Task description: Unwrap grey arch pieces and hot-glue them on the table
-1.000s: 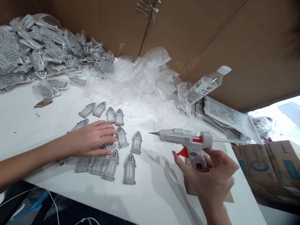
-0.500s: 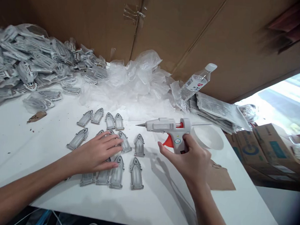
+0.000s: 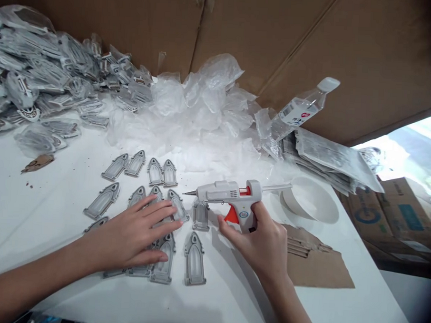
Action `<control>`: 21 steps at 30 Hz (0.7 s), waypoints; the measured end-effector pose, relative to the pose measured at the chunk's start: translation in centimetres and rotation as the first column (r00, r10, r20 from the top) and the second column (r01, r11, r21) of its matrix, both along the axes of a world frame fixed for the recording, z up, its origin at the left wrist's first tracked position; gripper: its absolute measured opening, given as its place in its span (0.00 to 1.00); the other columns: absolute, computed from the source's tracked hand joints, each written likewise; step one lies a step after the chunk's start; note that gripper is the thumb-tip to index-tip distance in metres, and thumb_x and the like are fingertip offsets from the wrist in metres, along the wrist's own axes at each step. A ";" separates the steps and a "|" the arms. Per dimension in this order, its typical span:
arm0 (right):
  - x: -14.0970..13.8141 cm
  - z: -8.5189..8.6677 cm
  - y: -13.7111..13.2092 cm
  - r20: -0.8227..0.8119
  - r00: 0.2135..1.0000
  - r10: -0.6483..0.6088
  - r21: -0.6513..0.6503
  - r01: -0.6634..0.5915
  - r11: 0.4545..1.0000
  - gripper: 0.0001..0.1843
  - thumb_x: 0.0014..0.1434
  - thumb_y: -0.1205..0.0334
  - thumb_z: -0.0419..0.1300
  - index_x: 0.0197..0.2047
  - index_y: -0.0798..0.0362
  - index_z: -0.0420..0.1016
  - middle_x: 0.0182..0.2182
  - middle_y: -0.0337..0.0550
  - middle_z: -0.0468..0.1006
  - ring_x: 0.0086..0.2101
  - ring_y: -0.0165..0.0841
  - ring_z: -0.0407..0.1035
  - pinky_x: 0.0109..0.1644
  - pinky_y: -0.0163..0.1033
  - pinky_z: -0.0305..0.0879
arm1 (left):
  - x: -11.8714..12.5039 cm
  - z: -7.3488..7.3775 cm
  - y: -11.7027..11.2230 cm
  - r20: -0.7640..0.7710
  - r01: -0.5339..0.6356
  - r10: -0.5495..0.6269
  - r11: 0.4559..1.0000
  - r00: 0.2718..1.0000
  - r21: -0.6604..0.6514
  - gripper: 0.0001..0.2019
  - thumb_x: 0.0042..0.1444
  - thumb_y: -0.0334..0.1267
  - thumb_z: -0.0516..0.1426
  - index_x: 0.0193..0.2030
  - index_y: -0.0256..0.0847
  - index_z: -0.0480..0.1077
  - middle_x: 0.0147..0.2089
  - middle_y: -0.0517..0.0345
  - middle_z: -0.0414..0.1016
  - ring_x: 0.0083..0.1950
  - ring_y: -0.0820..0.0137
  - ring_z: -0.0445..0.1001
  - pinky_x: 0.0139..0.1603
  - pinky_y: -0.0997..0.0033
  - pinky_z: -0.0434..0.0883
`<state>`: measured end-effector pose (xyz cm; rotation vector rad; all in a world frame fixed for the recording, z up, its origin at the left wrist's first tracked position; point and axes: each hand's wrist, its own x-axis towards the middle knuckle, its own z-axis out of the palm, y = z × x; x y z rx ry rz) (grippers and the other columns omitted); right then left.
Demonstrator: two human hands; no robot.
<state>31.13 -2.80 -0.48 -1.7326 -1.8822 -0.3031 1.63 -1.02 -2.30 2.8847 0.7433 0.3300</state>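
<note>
My right hand [image 3: 262, 242] grips the handle of a white hot glue gun [image 3: 231, 195] with an orange trigger; its nozzle points left, just above a grey arch-shaped plastic piece [image 3: 201, 214]. My left hand [image 3: 133, 236] lies flat with fingers spread on several of these grey pieces [image 3: 164, 261], which are laid out in rows on the white table [image 3: 55, 221]. Another arch piece [image 3: 194, 264] lies bare between my two hands.
A heap of bagged grey pieces [image 3: 44, 78] fills the far left. Crumpled clear plastic bags [image 3: 203, 113] lie behind the rows. A water bottle [image 3: 299, 110], a stack of flat bags [image 3: 330, 159], a white bowl [image 3: 311, 206] and cardboard [image 3: 318, 261] sit at right. Cardboard walls rise behind.
My right hand has brought the glue gun left and down, from beside the bowl to just over the rows of pieces. My left hand stays flat on the pieces.
</note>
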 end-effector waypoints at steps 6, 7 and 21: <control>0.2 -0.3 0.1 0.029 1.000 -0.008 0.029 0.007 1.000 0.22 0.53 0.40 0.62 0.30 0.49 0.60 0.15 0.27 0.56 0.15 0.23 0.48 0.20 0.32 0.49 | 0.1 -0.1 0.0 -0.022 -0.008 0.007 0.997 1.000 -0.073 0.27 0.70 0.55 0.48 0.69 0.43 0.61 0.70 0.45 0.64 0.71 0.51 0.63 0.69 0.46 0.62; 0.2 -0.3 0.1 0.029 1.000 -0.011 0.028 0.010 1.000 0.22 0.53 0.40 0.61 0.30 0.49 0.60 0.15 0.27 0.56 0.15 0.23 0.48 0.20 0.32 0.49 | 0.1 0.0 0.0 -0.013 -0.005 0.004 0.996 1.000 -0.085 0.27 0.70 0.55 0.49 0.69 0.43 0.62 0.71 0.45 0.63 0.72 0.52 0.62 0.69 0.47 0.62; 0.3 -0.4 -0.1 0.036 0.998 -0.058 -0.054 0.060 0.997 0.24 0.52 0.38 0.60 0.30 0.48 0.57 0.14 0.27 0.53 0.15 0.25 0.50 0.21 0.31 0.48 | -0.8 0.2 0.6 0.018 0.053 -0.052 0.997 0.998 -0.055 0.25 0.71 0.50 0.50 0.68 0.38 0.62 0.73 0.44 0.60 0.73 0.54 0.59 0.73 0.49 0.57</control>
